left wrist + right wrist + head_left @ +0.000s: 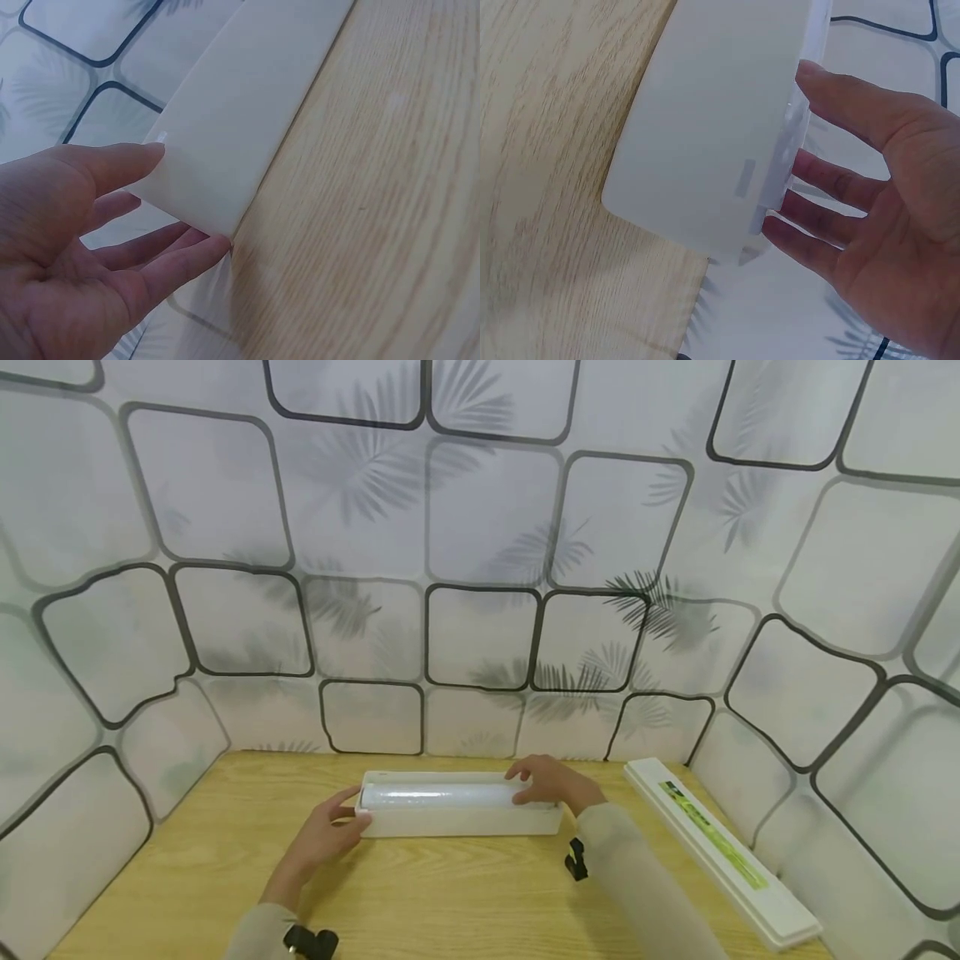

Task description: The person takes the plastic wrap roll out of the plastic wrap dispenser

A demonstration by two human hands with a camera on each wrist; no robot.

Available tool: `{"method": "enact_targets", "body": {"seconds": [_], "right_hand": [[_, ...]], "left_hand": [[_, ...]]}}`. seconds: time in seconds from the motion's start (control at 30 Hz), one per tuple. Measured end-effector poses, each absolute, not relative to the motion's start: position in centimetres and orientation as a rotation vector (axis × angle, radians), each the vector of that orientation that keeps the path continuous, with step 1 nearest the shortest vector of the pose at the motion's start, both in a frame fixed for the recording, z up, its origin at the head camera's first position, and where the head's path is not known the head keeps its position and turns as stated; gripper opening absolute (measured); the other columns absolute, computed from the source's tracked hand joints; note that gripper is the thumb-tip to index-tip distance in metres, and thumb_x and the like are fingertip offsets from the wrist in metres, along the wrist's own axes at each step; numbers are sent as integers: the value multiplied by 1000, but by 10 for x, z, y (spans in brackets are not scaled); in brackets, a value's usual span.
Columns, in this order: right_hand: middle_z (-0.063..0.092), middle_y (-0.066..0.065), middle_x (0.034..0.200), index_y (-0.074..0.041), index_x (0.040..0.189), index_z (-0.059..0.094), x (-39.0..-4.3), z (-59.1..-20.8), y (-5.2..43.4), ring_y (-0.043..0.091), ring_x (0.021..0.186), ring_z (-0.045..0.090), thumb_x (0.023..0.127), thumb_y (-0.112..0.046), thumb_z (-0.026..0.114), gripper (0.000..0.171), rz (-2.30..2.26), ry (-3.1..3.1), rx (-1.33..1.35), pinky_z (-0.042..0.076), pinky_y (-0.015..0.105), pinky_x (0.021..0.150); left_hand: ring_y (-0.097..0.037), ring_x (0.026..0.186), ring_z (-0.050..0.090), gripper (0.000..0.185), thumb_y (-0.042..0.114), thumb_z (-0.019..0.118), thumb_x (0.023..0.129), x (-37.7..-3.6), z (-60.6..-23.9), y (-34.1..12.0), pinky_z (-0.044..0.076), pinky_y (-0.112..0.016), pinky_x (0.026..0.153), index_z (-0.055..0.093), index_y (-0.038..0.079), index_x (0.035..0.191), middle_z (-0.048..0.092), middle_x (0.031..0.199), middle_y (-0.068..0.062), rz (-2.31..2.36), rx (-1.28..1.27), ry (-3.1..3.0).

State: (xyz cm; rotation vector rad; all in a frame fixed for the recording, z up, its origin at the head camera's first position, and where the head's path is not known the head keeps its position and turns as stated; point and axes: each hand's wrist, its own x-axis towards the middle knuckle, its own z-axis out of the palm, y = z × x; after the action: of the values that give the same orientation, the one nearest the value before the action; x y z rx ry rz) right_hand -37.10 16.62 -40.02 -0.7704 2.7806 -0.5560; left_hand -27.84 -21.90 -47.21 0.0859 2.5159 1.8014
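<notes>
A long white box stands lidless on the wooden table, its length running left to right. Inside it lies a shiny, clear-looking roll of plastic wrap. At the box's left end my left hand holds the corner, thumb at the front and fingers against the end face; the left wrist view shows this hand close up. Over the right end, my right hand grips the roll with thumb and fingertips. In the right wrist view, that hand's fingertips sit along the box's upper edge; the box wall partly hides the roll.
To the right, a long white lid with a green label lies slantwise on the table. Patterned curtain-like cloth encloses the back and both sides. Both sleeved wrists carry small black devices.
</notes>
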Motion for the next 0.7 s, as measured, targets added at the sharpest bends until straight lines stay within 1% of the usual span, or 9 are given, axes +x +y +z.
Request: {"method": "enact_targets", "body": {"seconds": [0.1,0.17,0.3,0.37,0.43,0.47,0.57,0.7], "right_hand": [[68,15,125,-12,128,70,-370,-399,163,34,119,61,92,-19,80,38,-559,2764,-703,53,51,100],[68,13,126,-15,129,70,-369,-398,161,33,121,60,91,-21,80,39,-562,2748,-655,52,52,102],[68,12,129,-17,128,71,-369,-396,156,33,124,60,91,-23,81,39,-543,2732,-624,42,59,114],[67,12,131,-18,129,70,-369,-395,154,33,125,60,91,-23,81,40,-533,2726,-617,40,61,116],[66,11,135,-18,129,70,-370,-396,152,32,126,61,91,-23,81,40,-513,2728,-620,41,59,115],[65,11,136,-18,129,70,-370,-396,151,32,127,61,90,-22,81,40,-511,2729,-613,45,57,112],[62,10,142,-19,130,70,-371,-398,148,30,130,60,90,-22,81,41,-500,2727,-581,50,52,108],[60,7,146,-23,132,69,-371,-398,144,29,133,59,91,-24,81,43,-471,2727,-540,50,52,109]], "left_hand": [[-31,106,69,65,14,66,101,-278,-472,-219,62,-38,88,35,-2,157,55,136,-38,1797,103,2516],[-31,106,69,66,14,67,101,-278,-472,-219,62,-39,88,35,-2,157,55,136,-38,1800,107,2515],[-30,105,70,65,14,67,101,-279,-474,-220,63,-39,88,36,-2,157,56,135,-38,1799,95,2522],[-30,105,69,65,14,67,101,-280,-474,-220,63,-38,88,36,-1,157,56,136,-38,1798,88,2524],[-30,105,69,65,14,67,101,-279,-473,-219,63,-37,87,36,-1,157,56,136,-38,1799,78,2527],[-31,105,69,65,14,67,101,-279,-473,-219,63,-37,87,36,-1,157,55,136,-38,1795,84,2529],[-31,106,69,65,15,67,101,-278,-471,-218,63,-38,88,37,-1,156,55,137,-38,1792,81,2532],[-32,107,69,65,15,67,101,-277,-469,-217,62,-40,89,36,-1,157,54,137,-38,1790,82,2529]]}}
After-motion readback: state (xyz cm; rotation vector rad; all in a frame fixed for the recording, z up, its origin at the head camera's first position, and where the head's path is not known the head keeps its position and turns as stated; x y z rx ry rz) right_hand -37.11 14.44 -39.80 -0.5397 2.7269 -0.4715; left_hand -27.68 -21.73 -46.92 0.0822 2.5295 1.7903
